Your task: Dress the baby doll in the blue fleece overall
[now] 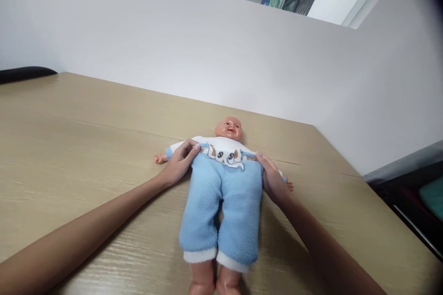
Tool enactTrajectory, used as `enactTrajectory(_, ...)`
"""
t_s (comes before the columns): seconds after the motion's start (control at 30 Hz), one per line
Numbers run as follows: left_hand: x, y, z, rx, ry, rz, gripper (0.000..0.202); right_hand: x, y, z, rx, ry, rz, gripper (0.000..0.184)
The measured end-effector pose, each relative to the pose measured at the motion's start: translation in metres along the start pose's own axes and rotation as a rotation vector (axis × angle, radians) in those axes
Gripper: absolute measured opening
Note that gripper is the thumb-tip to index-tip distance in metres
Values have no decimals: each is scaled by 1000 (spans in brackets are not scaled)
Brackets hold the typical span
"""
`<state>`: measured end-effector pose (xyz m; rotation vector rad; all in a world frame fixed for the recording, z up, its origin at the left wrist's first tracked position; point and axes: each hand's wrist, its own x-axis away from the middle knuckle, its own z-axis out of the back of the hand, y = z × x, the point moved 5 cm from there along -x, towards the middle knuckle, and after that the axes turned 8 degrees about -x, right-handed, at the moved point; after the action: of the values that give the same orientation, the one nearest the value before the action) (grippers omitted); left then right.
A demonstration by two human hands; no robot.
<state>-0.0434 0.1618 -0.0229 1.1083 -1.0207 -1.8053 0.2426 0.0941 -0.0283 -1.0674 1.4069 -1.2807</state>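
A baby doll (230, 128) lies on its back on the wooden table, head away from me and legs toward me. It wears a white top with blue cuffs and fluffy light-blue pants (204, 203) with white hems. An elephant face patch (226, 154) sits at the pants' front, by the waistband. My left hand (182, 159) pinches the waistband at its left end. At the right end, my right hand (272, 175) grips the same waistband, which is stretched between both hands.
The wooden table (104, 147) reaches back to a white partition wall (173, 46). A black curved object (27, 73) shows at the far left edge. Dark items (408, 198) stand beyond the table's right edge.
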Motion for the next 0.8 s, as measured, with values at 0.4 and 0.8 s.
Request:
enactTrajectory(0.4, 3, -6, 3, 5, 154, -53, 24, -49, -84, -97, 607, -125, 448, 13)
enactTrajectory(0.8, 5, 3, 8, -64, 199, -191, 15, -107, -35, -229, 913, -1105, 504, 20)
